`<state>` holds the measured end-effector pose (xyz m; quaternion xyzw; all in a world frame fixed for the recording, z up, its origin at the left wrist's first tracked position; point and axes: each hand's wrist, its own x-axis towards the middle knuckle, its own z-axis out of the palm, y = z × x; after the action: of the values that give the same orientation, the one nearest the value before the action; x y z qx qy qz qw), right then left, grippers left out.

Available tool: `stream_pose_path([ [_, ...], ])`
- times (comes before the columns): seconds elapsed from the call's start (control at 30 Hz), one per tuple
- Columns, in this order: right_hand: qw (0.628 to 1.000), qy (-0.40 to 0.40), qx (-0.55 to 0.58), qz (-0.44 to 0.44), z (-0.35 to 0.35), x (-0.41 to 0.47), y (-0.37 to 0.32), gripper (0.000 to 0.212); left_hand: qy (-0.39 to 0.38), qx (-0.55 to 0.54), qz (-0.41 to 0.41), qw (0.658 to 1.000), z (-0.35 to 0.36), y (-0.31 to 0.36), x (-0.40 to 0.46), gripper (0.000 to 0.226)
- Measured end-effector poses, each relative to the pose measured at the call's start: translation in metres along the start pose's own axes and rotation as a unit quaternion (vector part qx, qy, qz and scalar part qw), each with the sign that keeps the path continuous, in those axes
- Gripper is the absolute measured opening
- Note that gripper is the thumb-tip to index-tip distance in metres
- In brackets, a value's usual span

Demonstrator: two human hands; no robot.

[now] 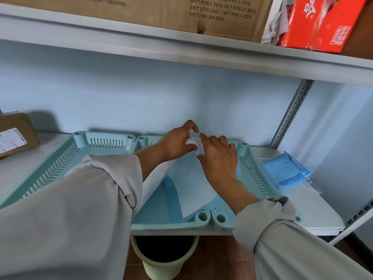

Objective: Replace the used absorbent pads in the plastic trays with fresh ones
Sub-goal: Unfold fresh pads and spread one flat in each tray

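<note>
Light blue plastic trays stand side by side on the white shelf: one at the left (60, 158), one in the middle (171, 221), and a third (256, 172) mostly under my right arm. A white and blue absorbent pad (187, 188) lies partly lifted in the middle tray, its far end bunched up. My left hand (177, 144) grips that bunched white end at the tray's back. My right hand (220, 156) lies over the pad beside it, fingers touching the same bunched end.
A folded stack of blue pads in clear wrap (286, 170) lies on the shelf at the right. A pale green bin (161, 259) stands on the floor below the shelf edge. A cardboard parcel (16, 134) sits at the left. The upper shelf (181, 49) carries boxes.
</note>
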<state>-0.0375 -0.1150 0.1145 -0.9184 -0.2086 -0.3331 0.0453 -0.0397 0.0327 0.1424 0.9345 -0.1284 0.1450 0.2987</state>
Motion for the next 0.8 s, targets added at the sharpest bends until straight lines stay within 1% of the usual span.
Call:
stream_pose_path([
  [0.03,0.999,-0.032,0.034,0.021,-0.002,0.002,0.000,0.065,-0.004,-0.001,0.007,1.000,0.000,0.000,0.001,0.041],
  [0.1,0.983,-0.111,0.124,0.073,-0.004,0.007,0.002,0.056,-0.009,0.001,0.013,1.000,-0.001,-0.001,0.002,0.042],
  [0.13,0.975,-0.131,0.158,0.089,-0.004,0.010,0.002,0.049,-0.012,0.002,0.012,1.000,-0.003,-0.002,0.001,0.044],
  [0.23,0.955,-0.123,0.229,0.140,-0.002,0.016,0.005,0.017,-0.020,0.005,-0.003,1.000,-0.006,-0.006,-0.001,0.047],
  [0.3,0.939,-0.089,0.270,0.193,-0.002,0.020,0.007,0.006,-0.025,0.015,-0.035,0.999,-0.009,-0.012,-0.003,0.047],
  [0.33,0.928,-0.064,0.297,0.216,-0.004,0.023,0.009,0.005,-0.032,0.036,-0.053,0.997,-0.010,-0.016,-0.005,0.046],
  [0.4,0.905,-0.031,0.348,0.244,-0.005,0.029,0.012,0.016,-0.069,0.101,-0.091,0.988,-0.014,-0.031,-0.011,0.039],
  [0.47,0.887,-0.034,0.379,0.262,0.000,0.034,0.018,0.022,-0.127,0.159,-0.120,0.972,-0.014,-0.045,-0.018,0.032],
  [0.5,0.874,-0.050,0.395,0.279,0.005,0.037,0.022,0.023,-0.143,0.182,-0.137,0.963,-0.012,-0.052,-0.021,0.028],
  [0.53,0.859,-0.070,0.414,0.292,0.011,0.038,0.025,0.024,-0.141,0.200,-0.161,0.956,-0.011,-0.056,-0.024,0.024],
  [0.57,0.852,-0.091,0.419,0.301,0.016,0.039,0.028,0.025,-0.119,0.210,-0.191,0.952,-0.010,-0.058,-0.025,0.020],
  [0.6,0.859,-0.109,0.402,0.296,0.020,0.040,0.030,0.025,-0.082,0.203,-0.222,0.950,-0.012,-0.058,-0.024,0.017],
  [0.63,0.877,-0.116,0.370,0.283,0.022,0.042,0.031,0.026,-0.041,0.174,-0.251,0.951,-0.014,-0.055,-0.022,0.017],
  [0.7,0.909,-0.088,0.330,0.239,0.021,0.046,0.029,0.027,0.024,0.088,-0.280,0.956,-0.019,-0.048,-0.015,0.015],
  [0.77,0.930,-0.037,0.320,0.174,0.013,0.050,0.023,0.029,0.088,0.073,-0.251,0.961,-0.024,-0.041,-0.008,0.016],
  [0.8,0.937,0.009,0.320,0.140,0.008,0.051,0.020,0.031,0.130,0.077,-0.229,0.962,-0.025,-0.038,-0.007,0.016],
])
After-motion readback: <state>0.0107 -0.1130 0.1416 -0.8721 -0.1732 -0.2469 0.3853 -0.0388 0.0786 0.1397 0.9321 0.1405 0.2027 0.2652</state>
